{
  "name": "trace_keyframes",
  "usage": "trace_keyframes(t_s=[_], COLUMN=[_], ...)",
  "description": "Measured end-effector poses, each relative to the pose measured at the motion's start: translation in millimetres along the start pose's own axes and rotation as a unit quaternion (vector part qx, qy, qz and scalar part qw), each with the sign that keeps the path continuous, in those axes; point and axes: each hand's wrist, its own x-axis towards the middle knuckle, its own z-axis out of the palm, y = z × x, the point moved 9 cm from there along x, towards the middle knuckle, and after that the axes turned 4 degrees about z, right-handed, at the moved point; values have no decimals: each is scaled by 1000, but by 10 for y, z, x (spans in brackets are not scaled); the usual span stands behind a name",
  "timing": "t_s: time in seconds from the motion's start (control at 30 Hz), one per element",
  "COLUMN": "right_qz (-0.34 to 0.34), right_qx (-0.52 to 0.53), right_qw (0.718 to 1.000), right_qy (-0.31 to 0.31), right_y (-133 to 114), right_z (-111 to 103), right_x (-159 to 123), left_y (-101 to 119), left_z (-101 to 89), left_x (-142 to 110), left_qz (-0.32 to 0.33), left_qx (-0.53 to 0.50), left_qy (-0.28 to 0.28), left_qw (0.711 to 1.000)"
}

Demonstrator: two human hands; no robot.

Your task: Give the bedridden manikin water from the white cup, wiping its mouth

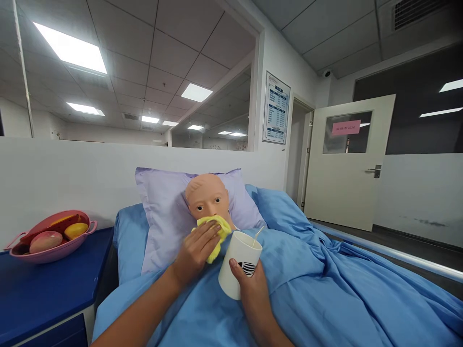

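Note:
A bald mannequin head point(207, 190) lies on a lilac pillow point(162, 217), its eyes open. My left hand point(197, 248) presses a yellow cloth point(224, 230) against the mannequin's mouth and chin, which the cloth hides. The fingers lie closed together over the cloth. In my right hand point(251, 284) is a white cup point(231, 274) with a black striped mark, tilted a little, thumb across its front. A thin pale straw point(259, 232) sticks out of its top. The cup is just to the right of the cloth, above the blue quilt point(300, 270).
On the left, a dark blue bedside cabinet point(54, 289) carries a pink basket point(54, 254) of fruit. A metal bed rail point(390, 252) runs along the right side. Behind the bed is a white wall point(72, 178); an open door point(347, 193) stands at the right.

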Motion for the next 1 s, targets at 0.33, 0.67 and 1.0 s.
trace_keyframes(t_s=[0.33, 0.67, 1.0], right_qz=[7, -6, -8], right_qx=[-21, -2, -24], right_qw=[1000, 1000, 999], right_qy=[2, 2, -22], right_y=[-26, -65, 7], right_z=[-6, 24, 19], right_x=[-5, -28, 2], left_y=[-15, 58, 32], left_z=[196, 392, -197], left_x=[419, 58, 212], left_qz=[30, 30, -1], left_qx=[88, 78, -40], left_qy=[34, -33, 127], left_qw=[995, 996, 991])
